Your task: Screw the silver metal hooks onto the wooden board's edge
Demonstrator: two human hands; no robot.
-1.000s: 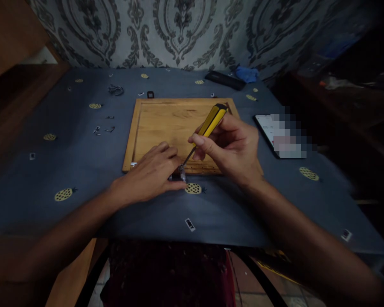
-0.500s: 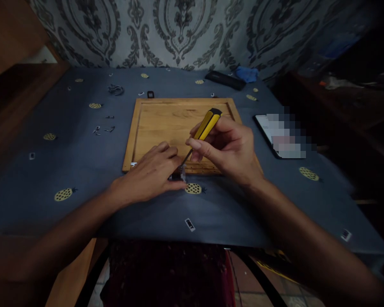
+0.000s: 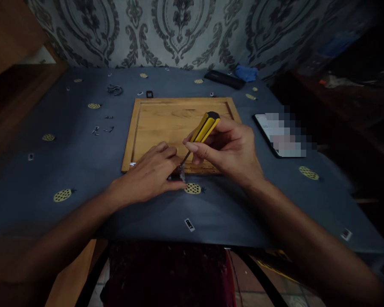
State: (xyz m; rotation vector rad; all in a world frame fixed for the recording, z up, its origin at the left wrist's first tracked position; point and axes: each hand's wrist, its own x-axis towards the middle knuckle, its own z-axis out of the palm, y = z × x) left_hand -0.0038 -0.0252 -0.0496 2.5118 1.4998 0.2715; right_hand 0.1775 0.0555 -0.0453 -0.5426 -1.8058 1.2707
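Observation:
A wooden panel with a raised frame lies flat on the cloth-covered table. My right hand is closed around a yellow-and-black screwdriver, tilted with its shaft pointing down and left. The screwdriver's tip meets a small metal-and-clear fitting at the panel's near edge; its exact kind is hard to make out. My left hand presses over the near edge, thumb and fingers closed about this fitting and partly hiding it. Another shiny metal piece shows at the panel's near left corner.
Several small screws or metal bits lie left of the panel. Behind them is a grey curved object. A phone rests to the right. At the back are a black case and a blue cloth, before a patterned curtain.
The screwdriver's handle has turned in my right hand and dipped slightly to the left. My left hand stays in place at the fitting.

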